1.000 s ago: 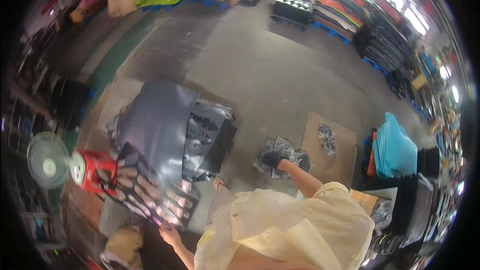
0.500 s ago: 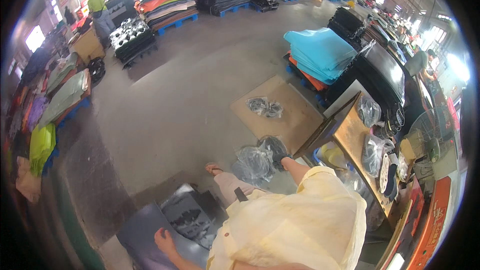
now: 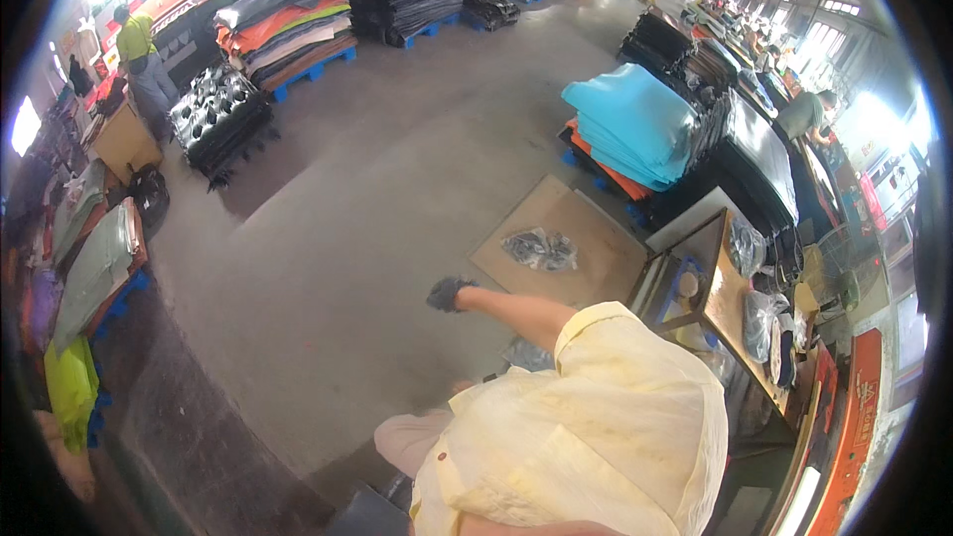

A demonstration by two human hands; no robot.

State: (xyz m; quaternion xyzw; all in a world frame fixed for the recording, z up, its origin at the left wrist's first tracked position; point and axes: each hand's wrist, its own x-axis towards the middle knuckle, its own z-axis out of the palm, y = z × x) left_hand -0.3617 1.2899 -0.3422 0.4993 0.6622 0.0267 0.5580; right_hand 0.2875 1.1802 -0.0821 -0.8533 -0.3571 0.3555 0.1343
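My right hand (image 3: 452, 295), in a dark glove, reaches out over the grey floor at the end of a bare forearm. Nothing can be made out in it, and the blurred dark glove hides how its fingers are set. Below that forearm, a clear plastic bag (image 3: 528, 353) shows in part, apart from the hand and half covered by my yellow shirt. My left hand is out of the picture. At the lower edge a dark grey sheet (image 3: 367, 514) peeks out beside my leg.
A brown board (image 3: 496, 250) carrying a bagged bundle (image 3: 541, 249) lies ahead. To the right stands a wooden table (image 3: 730, 308) with plastic bags. Blue sheets (image 3: 635, 124) are stacked behind the board. Sheet piles on pallets line the left, and a person (image 3: 144, 55) stands far left.
My right hand has moved left, away from the plastic bag it was at. My left hand, earlier over the dark grey sheet, has left the picture. The view has shifted.
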